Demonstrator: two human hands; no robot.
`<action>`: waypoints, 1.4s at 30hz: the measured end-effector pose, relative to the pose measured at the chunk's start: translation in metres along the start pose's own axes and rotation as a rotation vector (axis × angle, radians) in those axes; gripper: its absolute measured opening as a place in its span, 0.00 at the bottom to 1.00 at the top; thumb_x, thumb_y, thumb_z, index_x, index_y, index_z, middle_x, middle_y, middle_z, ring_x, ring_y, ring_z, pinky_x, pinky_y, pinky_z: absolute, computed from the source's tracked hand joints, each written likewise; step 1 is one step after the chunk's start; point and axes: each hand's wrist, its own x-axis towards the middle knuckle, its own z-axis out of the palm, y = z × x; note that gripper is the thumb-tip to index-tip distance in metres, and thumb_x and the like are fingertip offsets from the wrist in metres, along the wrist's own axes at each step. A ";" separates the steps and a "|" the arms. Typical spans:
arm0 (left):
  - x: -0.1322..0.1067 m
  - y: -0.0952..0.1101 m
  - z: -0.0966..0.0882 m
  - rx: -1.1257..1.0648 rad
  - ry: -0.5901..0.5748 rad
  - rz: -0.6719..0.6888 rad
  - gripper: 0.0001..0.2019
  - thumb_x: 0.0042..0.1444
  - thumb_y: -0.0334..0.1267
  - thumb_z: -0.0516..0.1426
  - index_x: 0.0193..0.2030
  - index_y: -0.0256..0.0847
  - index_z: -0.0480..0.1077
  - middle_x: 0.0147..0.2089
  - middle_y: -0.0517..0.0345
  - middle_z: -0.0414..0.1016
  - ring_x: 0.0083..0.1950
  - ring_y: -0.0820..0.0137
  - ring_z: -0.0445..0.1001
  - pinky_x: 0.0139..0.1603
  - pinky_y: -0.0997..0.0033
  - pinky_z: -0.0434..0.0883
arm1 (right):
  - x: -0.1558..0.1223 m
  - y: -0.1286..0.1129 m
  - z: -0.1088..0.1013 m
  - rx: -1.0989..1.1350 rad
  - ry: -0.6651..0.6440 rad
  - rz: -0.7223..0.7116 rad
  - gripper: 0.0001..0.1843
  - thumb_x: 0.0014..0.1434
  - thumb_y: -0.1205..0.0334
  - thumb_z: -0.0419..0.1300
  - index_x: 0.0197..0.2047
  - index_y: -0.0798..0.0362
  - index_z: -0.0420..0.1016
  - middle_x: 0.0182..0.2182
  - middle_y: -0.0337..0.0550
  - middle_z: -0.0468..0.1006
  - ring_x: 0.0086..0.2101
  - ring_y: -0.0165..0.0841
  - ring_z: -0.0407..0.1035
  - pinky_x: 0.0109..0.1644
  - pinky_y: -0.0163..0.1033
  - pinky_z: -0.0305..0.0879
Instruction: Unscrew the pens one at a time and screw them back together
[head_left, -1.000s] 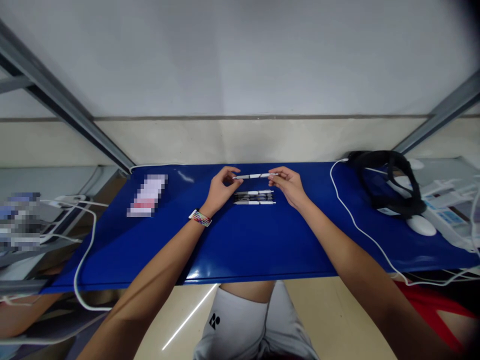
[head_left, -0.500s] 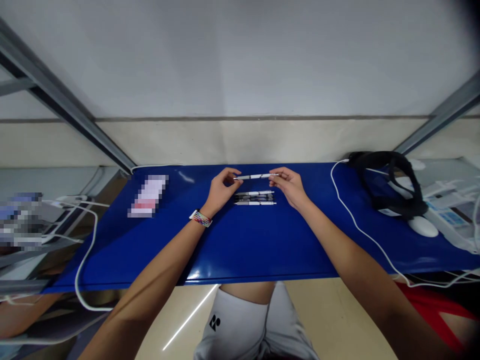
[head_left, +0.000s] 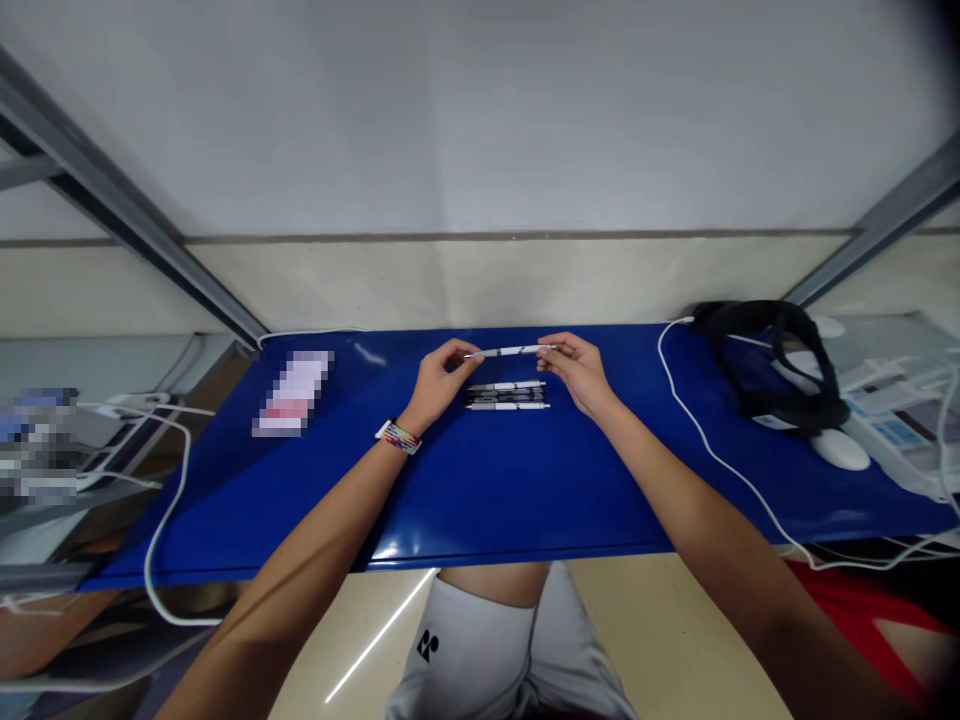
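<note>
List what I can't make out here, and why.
All in the head view:
Row of pens: too small and crowded to count surely.
Held pen: the right hand's fingers cover part of its right end.
Pale rectangle at left: pixelation hides what it shows.
Red garment: partly hidden behind the right arm.

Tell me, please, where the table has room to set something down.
Bare patches lie between the pens and the table's front edge, and between the left hand and the blurred item. It is crowded around the held pen and by the headset and cable.
</note>
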 end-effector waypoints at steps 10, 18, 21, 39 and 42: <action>0.001 -0.004 0.001 -0.039 0.000 0.003 0.11 0.62 0.44 0.68 0.47 0.42 0.80 0.38 0.58 0.79 0.38 0.68 0.75 0.45 0.67 0.70 | 0.000 0.001 0.000 -0.008 0.018 0.008 0.23 0.47 0.46 0.81 0.41 0.48 0.85 0.30 0.38 0.82 0.32 0.34 0.77 0.44 0.45 0.78; 0.003 -0.016 -0.002 -0.048 0.055 -0.034 0.13 0.63 0.46 0.66 0.50 0.44 0.84 0.44 0.52 0.85 0.40 0.64 0.78 0.45 0.64 0.72 | 0.002 0.003 -0.006 -0.010 0.042 -0.004 0.20 0.50 0.48 0.78 0.44 0.46 0.84 0.34 0.40 0.82 0.35 0.36 0.78 0.47 0.48 0.79; 0.003 -0.017 -0.003 -0.054 0.063 -0.041 0.13 0.64 0.45 0.65 0.51 0.43 0.85 0.48 0.51 0.86 0.44 0.63 0.80 0.49 0.63 0.73 | 0.004 0.004 -0.008 -0.010 0.077 0.005 0.19 0.50 0.50 0.77 0.43 0.46 0.84 0.32 0.39 0.81 0.34 0.35 0.77 0.45 0.47 0.78; 0.004 -0.017 -0.005 -0.022 0.113 -0.034 0.12 0.62 0.41 0.66 0.50 0.43 0.86 0.47 0.51 0.86 0.44 0.63 0.81 0.50 0.62 0.76 | 0.006 0.003 -0.009 0.044 0.116 0.047 0.15 0.49 0.56 0.74 0.42 0.48 0.84 0.32 0.39 0.81 0.33 0.34 0.76 0.44 0.45 0.77; 0.004 -0.017 -0.005 -0.011 0.104 -0.025 0.12 0.63 0.40 0.65 0.51 0.43 0.86 0.48 0.51 0.87 0.44 0.63 0.82 0.50 0.62 0.77 | 0.005 0.002 -0.008 0.061 0.113 0.061 0.15 0.49 0.58 0.73 0.42 0.48 0.84 0.32 0.40 0.81 0.33 0.34 0.76 0.44 0.45 0.77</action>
